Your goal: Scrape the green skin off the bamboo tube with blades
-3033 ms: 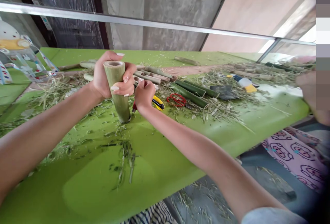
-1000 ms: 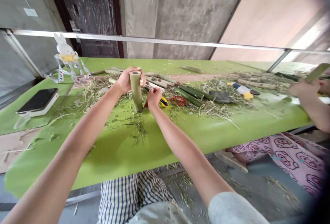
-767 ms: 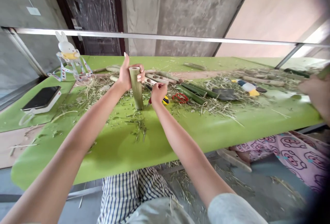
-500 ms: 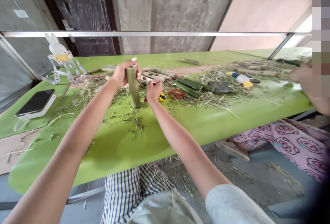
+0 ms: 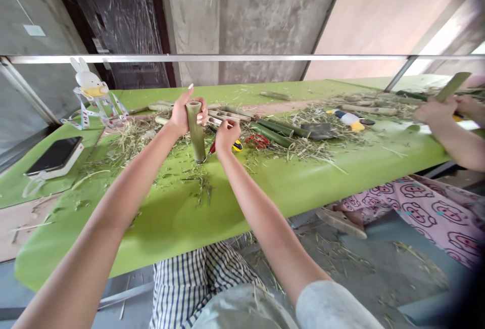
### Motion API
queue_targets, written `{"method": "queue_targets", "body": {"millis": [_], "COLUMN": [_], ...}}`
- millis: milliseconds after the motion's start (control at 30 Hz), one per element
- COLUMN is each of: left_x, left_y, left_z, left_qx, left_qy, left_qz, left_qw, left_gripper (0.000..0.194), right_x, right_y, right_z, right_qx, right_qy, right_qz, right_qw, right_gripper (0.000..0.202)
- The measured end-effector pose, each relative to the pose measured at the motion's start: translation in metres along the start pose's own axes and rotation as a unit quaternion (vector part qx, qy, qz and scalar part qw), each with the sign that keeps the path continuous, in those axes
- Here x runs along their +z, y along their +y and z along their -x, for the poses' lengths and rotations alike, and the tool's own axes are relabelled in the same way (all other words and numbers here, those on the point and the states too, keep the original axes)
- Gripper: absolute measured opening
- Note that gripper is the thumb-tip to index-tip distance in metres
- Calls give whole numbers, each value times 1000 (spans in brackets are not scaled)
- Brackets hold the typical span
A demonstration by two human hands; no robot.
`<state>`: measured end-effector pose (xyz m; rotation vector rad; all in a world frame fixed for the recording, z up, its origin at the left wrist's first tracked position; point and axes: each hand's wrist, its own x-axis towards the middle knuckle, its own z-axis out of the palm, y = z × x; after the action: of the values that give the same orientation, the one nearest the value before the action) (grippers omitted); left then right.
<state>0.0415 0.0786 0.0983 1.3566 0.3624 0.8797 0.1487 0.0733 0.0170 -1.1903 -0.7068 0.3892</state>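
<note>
A pale green bamboo tube [image 5: 196,134] stands upright on the green table cover, its hollow end on top. My left hand [image 5: 185,111] is closed around its upper part, thumb raised beside the rim. In my right hand [image 5: 228,136] is a slim red-handled tool [image 5: 212,147], its thin metal tip at the foot of the tube. The tip is too small to tell what kind it is. Just beyond the right hand lies a yellow and black object [image 5: 237,145], partly hidden. Green shavings [image 5: 202,185] are scattered in front of the tube.
Dark green bamboo pieces [image 5: 271,134], red-handled scissors [image 5: 257,140] and a dark blade [image 5: 321,131] lie among shavings. A phone [image 5: 55,156] and a rabbit figure [image 5: 89,84] are at left. At right, another person's hand [image 5: 435,110] holds a bamboo piece [image 5: 453,86].
The red tool's metal tip now shows at the tube's foot. My left thumb has lifted a little. The other person's hands and bamboo piece now show more clearly.
</note>
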Motion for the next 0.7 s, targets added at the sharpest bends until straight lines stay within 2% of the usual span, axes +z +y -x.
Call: {"method": "queue_targets", "body": {"millis": [67, 167, 433, 567, 700], "left_x": [1, 3, -1, -8, -13], "left_y": [1, 1, 2, 1, -1], "left_z": [0, 1, 1, 1, 0], "left_qx": [-4, -13, -12, -18, -5], "left_qy": [0, 8, -20, -11, -39], "left_qz": [0, 4, 6, 11, 7], "left_qw": [1000, 1000, 1000, 1000, 999], "left_gripper": [57, 58, 58, 54, 54], "right_x": [1, 0, 5, 13, 14], "right_y": [1, 0, -14, -11, 0], "right_z": [1, 3, 19, 25, 16], "right_qx": [30, 33, -37, -88, -26], "right_qy": [-3, 4, 16, -18, 3], "right_qz": [0, -5, 31, 68, 46], "right_qw": [1000, 999, 999, 994, 999], "right_gripper": [10, 9, 16, 17, 8]}}
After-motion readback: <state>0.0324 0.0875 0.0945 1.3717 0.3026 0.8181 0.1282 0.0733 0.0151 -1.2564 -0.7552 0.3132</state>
